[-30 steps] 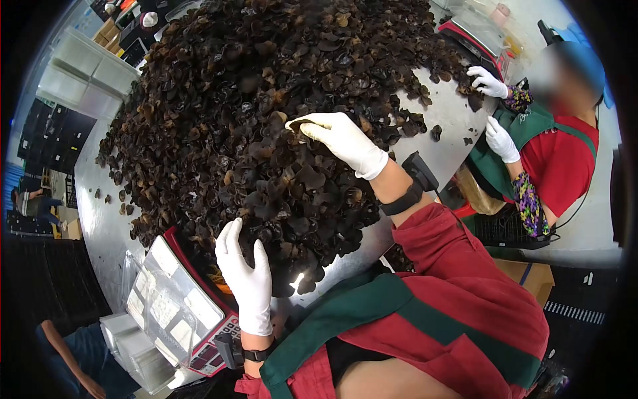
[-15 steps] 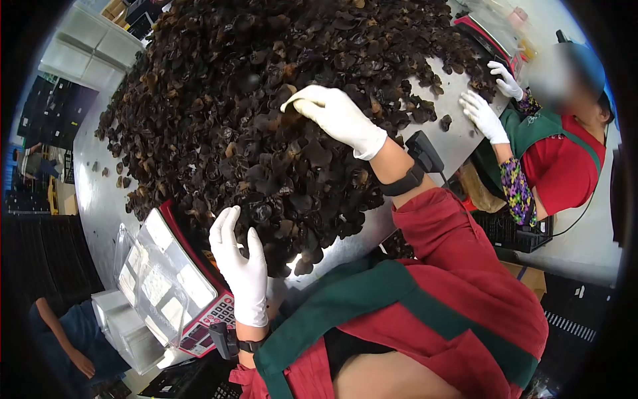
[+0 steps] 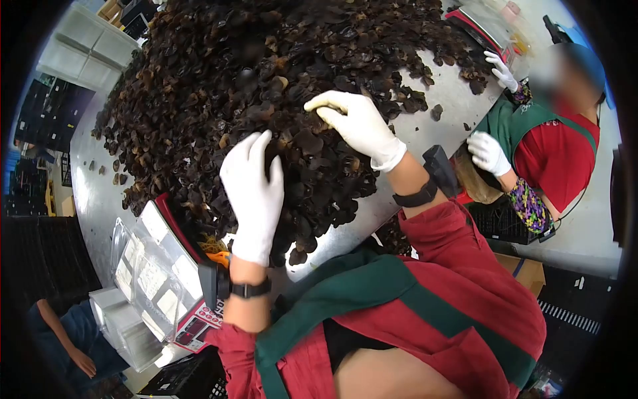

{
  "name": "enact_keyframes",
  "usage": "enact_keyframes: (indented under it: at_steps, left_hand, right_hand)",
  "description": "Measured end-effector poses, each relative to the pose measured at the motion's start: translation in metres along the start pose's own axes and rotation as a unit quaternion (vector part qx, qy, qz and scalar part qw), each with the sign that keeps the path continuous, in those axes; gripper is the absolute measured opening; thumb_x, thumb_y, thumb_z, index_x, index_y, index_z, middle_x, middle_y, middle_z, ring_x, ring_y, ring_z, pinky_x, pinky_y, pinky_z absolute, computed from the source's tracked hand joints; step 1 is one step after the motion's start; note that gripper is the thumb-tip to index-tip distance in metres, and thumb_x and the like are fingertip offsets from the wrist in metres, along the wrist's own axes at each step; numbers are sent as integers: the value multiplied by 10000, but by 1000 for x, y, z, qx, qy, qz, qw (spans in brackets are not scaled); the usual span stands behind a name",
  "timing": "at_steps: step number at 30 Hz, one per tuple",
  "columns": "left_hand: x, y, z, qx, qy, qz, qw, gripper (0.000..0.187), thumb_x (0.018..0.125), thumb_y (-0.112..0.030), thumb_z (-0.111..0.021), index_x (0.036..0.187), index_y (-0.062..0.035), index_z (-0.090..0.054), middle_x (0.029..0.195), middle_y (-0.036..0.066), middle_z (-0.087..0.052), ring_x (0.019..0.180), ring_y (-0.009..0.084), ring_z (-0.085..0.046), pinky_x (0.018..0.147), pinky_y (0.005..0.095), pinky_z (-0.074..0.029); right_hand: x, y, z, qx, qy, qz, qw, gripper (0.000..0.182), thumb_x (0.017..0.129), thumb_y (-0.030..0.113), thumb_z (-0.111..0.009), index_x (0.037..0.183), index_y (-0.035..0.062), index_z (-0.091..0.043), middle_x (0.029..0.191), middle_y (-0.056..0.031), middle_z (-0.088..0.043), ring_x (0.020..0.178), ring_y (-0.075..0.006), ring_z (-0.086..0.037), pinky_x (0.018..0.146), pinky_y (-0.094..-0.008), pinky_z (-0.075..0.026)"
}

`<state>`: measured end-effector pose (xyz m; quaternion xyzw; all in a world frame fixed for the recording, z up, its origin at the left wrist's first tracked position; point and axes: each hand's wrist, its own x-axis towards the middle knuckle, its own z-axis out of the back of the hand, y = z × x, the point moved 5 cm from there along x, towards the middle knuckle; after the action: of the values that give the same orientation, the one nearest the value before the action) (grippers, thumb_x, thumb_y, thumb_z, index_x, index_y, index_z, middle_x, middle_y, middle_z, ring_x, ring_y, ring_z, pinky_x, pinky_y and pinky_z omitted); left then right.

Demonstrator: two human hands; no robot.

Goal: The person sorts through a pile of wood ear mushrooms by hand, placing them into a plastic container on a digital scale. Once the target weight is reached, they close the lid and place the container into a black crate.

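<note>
A big heap of dark brown wood ear mushrooms (image 3: 193, 86) covers the metal table (image 3: 86, 193). Over its near side hovers my left hand (image 3: 252, 193), in a white glove, fingers stretched and thumb apart, with nothing in it. My right hand (image 3: 364, 130), also gloved, is above the heap a little further right. Its fingers curve toward the left and its thumb sits just below them with a small gap; no mushroom shows between them. Each wrist wears a black strap with a dark device, and the left one overlaps the scale.
A red-edged scale (image 3: 196, 326) with plastic-covered paper stands at my left, beside stacked white containers (image 3: 123, 326). Near my left wrist lies an orange object (image 3: 219, 258). A co-worker (image 3: 555, 156) in white gloves stands at the right, near another scale (image 3: 475, 30). Black crates (image 3: 505, 226) stand below the table.
My left hand has moved up and right over the heap. My right hand has shifted right and slightly down. The co-worker's nearer hand has drawn back from the table.
</note>
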<state>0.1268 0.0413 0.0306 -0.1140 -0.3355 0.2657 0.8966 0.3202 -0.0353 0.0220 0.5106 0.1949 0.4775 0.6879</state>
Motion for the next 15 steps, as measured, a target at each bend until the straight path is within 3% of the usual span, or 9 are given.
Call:
enact_keyframes:
  at_steps: [4,6,8,9,10,11,12,15]
  left_hand:
    - [6,21,-33,81,43,-13,996,300,778,-104,-766,1061,-109,-667,1133,63,-654,1131,281,-568,1088,433,-361]
    - [3,16,-18,26,7,7,1000,235,776,-86,-765,991,-89,-670,1090,58,-661,1086,279,-590,1061,437,-391]
    - [-2,12,-4,6,0,18,1000,218,784,-71,-760,986,-75,-678,1067,67,-666,1063,279,-606,1038,421,-417]
    - [-7,16,1,-61,13,74,995,210,791,-61,-755,988,-65,-683,1034,72,-672,1033,274,-621,1014,403,-442]
    - [-11,19,6,-126,24,130,983,201,799,-52,-749,991,-55,-687,1002,78,-677,1002,268,-635,990,384,-466]
    - [-14,17,14,-121,21,133,984,201,799,-52,-749,991,-55,-687,1002,78,-677,1002,268,-635,990,384,-466]
    - [-17,16,21,-131,17,151,980,201,827,-37,-734,1024,-34,-691,1014,85,-696,992,232,-657,947,341,-485]
    - [-23,12,31,-157,25,174,972,217,868,-9,-704,1085,-9,-689,1037,76,-720,984,155,-668,910,291,-498]
  right_hand:
    - [-15,-6,4,-3,-6,0,1000,198,934,86,-593,1086,76,-720,735,-66,-661,609,-122,-557,610,-280,-462]
    - [-15,-3,4,-10,-26,19,999,198,937,91,-588,1084,75,-720,731,-73,-670,597,-135,-570,607,-282,-465]
    - [-7,-4,-4,7,21,-29,999,229,914,86,-579,1094,94,-721,896,-91,-707,772,-198,-644,727,-322,-507]
    - [-4,-4,-11,11,23,-26,999,229,914,86,-579,1094,94,-721,896,-91,-707,772,-198,-644,727,-322,-507]
    - [-1,7,-16,-76,-17,95,992,261,901,70,-586,1130,94,-710,1043,-98,-691,916,-230,-631,835,-351,-498]
    - [-2,28,-21,-159,-58,214,962,300,888,54,-593,1166,94,-699,1189,-105,-675,1060,-263,-618,943,-379,-489]
    - [-3,34,-25,-163,-9,183,969,361,846,67,-620,1198,112,-684,1336,-128,-590,1227,-332,-525,1061,-419,-424]
    - [-17,56,-42,-22,108,211,971,493,819,73,-657,1308,106,-610,1407,-146,-533,1328,-309,-481,1125,-417,-386]
